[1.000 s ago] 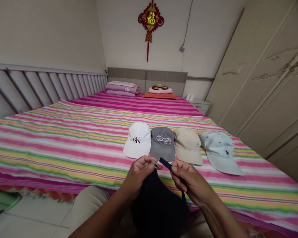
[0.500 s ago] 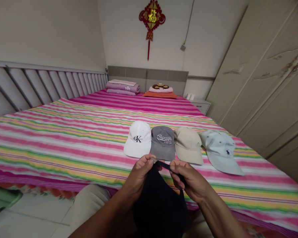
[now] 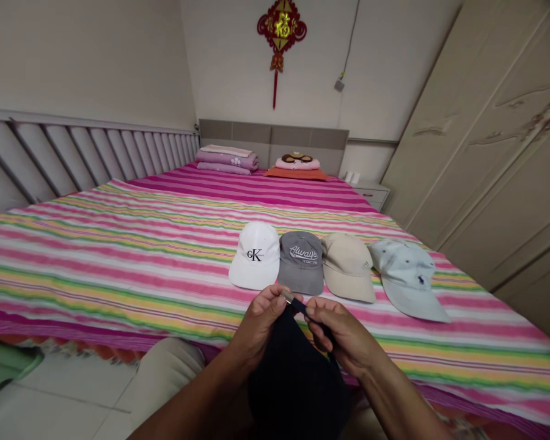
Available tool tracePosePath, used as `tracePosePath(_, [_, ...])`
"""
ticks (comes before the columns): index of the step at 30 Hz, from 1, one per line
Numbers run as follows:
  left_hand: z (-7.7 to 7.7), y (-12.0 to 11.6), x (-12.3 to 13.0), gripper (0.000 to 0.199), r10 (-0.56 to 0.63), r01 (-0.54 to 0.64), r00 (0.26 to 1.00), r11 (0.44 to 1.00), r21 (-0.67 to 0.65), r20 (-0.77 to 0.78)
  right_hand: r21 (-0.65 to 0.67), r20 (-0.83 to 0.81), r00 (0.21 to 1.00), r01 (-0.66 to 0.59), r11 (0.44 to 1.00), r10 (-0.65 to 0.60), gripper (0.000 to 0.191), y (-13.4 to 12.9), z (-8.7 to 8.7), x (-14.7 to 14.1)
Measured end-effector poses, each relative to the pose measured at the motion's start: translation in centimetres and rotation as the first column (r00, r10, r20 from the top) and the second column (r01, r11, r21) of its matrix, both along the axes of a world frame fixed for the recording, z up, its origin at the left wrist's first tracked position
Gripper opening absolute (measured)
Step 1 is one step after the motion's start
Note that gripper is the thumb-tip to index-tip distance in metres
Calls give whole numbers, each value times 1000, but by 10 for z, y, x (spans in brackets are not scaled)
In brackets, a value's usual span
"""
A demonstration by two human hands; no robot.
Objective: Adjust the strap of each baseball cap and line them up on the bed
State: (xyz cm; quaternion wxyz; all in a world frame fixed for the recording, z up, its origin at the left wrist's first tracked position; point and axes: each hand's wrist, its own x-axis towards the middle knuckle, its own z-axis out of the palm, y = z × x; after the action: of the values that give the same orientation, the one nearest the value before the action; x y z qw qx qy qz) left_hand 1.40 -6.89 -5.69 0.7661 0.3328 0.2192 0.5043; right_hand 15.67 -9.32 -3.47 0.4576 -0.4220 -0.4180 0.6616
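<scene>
A dark navy cap hangs between my hands above my lap, near the bed's front edge. My left hand pinches its back strap at the metal buckle. The strap's other part is held between the thumb and fingers of my right hand. Beyond them, in a row on the striped bed, lie a white cap, a grey cap, a beige cap and a pale blue cap. The grey cap's brim is just beyond my fingertips.
Folded purple bedding and a pink and orange stack rest by the headboard. A metal rail runs along the left, a wardrobe stands right. A green stool is at the lower left.
My right hand has moved slightly left, closer to my left hand, and more of the metal buckle shows. The caps on the bed have stayed in place.
</scene>
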Motion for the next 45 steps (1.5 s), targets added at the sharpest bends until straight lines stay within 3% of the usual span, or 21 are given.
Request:
tracePosePath(7, [-4,-1,1,23,-65,69,996,995,77,-54,7,27,1000,-8,1000,8,28,1,3,-4])
tracePosePath(14, [-2,1,-4,22,14,-10,998,997,76,-57,16,-155,988,8,1000,-5,21,2,4,1])
tracePosePath(25, [-9,0,-3,17,-55,59,997,995,81,-59,58,-88,996,32,998,-27,34,7,2,0])
tracePosePath(34, [-10,1,-5,14,-38,38,999,999,22,-12,-105,-61,996,-78,991,72,31,7,0,4])
tracePosePath(45, [-8,0,1,16,-55,61,995,996,68,-81,47,-101,995,-11,999,16,26,10,-6,7])
